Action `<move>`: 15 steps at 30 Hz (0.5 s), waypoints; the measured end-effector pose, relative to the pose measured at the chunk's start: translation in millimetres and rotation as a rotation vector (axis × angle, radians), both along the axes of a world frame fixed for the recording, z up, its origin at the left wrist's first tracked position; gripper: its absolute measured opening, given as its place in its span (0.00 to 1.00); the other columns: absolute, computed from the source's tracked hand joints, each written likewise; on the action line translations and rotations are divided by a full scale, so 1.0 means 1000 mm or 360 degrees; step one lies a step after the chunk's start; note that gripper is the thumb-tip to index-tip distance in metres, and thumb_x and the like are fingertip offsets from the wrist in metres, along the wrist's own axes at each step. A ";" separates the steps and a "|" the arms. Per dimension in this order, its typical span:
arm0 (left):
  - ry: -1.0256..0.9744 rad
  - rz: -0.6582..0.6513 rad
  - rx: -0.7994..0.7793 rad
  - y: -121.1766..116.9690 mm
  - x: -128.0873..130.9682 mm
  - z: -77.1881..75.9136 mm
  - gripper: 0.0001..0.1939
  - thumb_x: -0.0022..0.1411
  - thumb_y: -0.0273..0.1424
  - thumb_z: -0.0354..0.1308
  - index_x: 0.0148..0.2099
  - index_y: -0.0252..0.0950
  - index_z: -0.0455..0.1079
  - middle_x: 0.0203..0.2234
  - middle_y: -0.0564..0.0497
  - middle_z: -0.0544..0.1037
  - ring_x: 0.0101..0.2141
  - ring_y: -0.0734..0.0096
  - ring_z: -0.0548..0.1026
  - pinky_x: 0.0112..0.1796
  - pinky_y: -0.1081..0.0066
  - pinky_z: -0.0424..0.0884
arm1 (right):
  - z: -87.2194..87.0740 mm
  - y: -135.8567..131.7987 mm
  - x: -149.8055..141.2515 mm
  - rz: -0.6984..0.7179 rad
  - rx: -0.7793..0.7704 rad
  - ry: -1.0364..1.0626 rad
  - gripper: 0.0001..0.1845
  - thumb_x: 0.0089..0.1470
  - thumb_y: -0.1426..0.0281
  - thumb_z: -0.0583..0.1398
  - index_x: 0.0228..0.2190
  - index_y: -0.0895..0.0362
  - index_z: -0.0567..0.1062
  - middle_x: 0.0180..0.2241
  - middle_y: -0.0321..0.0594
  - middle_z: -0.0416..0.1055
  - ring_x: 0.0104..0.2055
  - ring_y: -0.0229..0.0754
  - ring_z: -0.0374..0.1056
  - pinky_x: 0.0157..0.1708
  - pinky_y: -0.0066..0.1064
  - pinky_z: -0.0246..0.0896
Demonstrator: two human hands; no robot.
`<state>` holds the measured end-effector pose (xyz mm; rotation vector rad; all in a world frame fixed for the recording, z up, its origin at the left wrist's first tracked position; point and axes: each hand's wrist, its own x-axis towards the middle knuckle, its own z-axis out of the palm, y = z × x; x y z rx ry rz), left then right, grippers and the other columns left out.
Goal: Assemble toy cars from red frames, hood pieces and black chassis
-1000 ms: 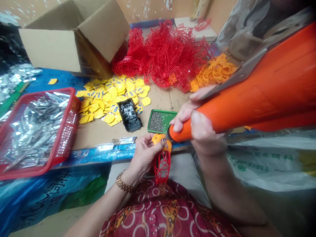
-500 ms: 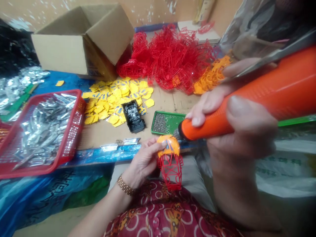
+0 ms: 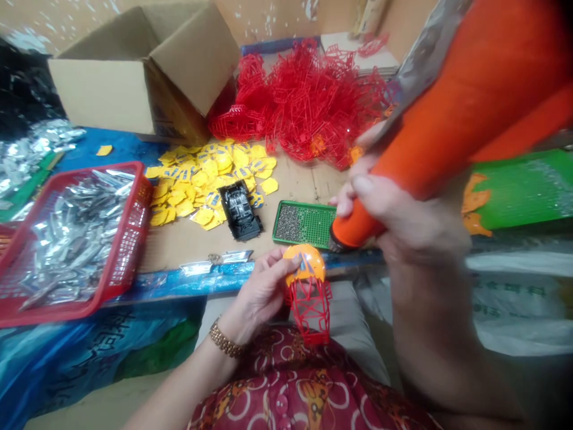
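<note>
My left hand (image 3: 257, 292) grips an orange plastic dome (image 3: 304, 263) with blue marks on it. A red plastic lattice frame (image 3: 308, 313) hangs below the dome. My right hand (image 3: 403, 227) is wrapped around a thick orange tool (image 3: 447, 119), which has a dark tip. That tip stands apart from the dome, just right of a green perforated tray (image 3: 304, 224) holding small metal beads. A black toy car chassis (image 3: 239, 210) lies left of the tray, among scattered yellow plastic pieces (image 3: 206, 185).
A heap of red lattice frames (image 3: 304, 101) lies behind, next to an open cardboard box (image 3: 102, 89). A red basket (image 3: 107, 280) holds silver foil pieces. Silver strips (image 3: 215, 264) lie along the table's blue front edge. A green board (image 3: 519, 191) sits far right.
My right hand has swung the orange tool away from the dome, to the right and upward, and it now points steeply up. The dome and frame stay nearly still in my left hand.
</note>
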<state>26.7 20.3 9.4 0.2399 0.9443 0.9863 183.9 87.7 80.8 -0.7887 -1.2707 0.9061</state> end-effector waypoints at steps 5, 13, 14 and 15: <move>0.0040 0.0033 0.0069 0.000 -0.001 0.004 0.15 0.46 0.30 0.74 0.32 0.32 0.72 0.23 0.51 0.80 0.20 0.76 0.76 0.25 0.76 0.76 | -0.009 0.011 0.015 0.0059 0.0015 -0.0116 0.12 0.47 0.66 0.70 0.36 0.47 0.76 0.22 0.27 0.70 0.21 0.37 0.68 0.37 0.40 0.75; -0.0061 -0.0181 0.0034 -0.003 -0.001 0.006 0.18 0.42 0.24 0.75 0.37 0.29 0.76 0.24 0.48 0.80 0.20 0.75 0.77 0.27 0.77 0.77 | -0.013 0.016 0.037 -0.0111 0.0007 -0.0046 0.10 0.48 0.65 0.69 0.32 0.48 0.75 0.21 0.27 0.68 0.19 0.37 0.68 0.24 0.35 0.72; -0.0096 -0.0197 0.0013 -0.004 0.000 0.006 0.18 0.41 0.24 0.75 0.37 0.29 0.77 0.24 0.48 0.80 0.21 0.75 0.77 0.28 0.77 0.77 | -0.015 0.019 0.038 -0.0134 0.0036 -0.0023 0.12 0.47 0.66 0.70 0.35 0.47 0.75 0.21 0.26 0.68 0.19 0.37 0.67 0.22 0.34 0.71; -0.0128 -0.0214 -0.0005 -0.004 0.001 0.006 0.17 0.42 0.23 0.75 0.37 0.28 0.78 0.24 0.48 0.80 0.21 0.75 0.77 0.28 0.76 0.77 | -0.016 0.023 0.038 -0.0160 0.0062 0.0005 0.15 0.46 0.67 0.70 0.37 0.47 0.75 0.20 0.25 0.69 0.18 0.37 0.67 0.21 0.33 0.70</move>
